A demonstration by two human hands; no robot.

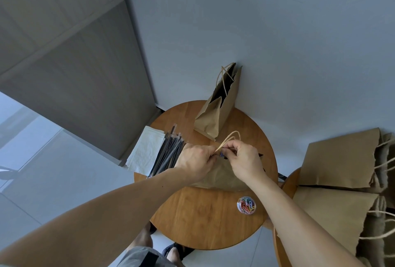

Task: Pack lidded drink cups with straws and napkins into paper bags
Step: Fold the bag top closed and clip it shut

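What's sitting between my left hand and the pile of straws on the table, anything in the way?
Nothing visible. Your left hand is already right beside the straws, its knuckles at the pile's near edge. Both hands are busy, though, pinching the paper bag top and its handles; the right hand shares that grip.

Head-worn view, steeply down, close.

4 paper bags [218,104], 1 clip tub [246,205], 2 tables [205,213].

Brown paper bag [222,178] lying flat, twine handles [227,139] raised, perhaps clipped
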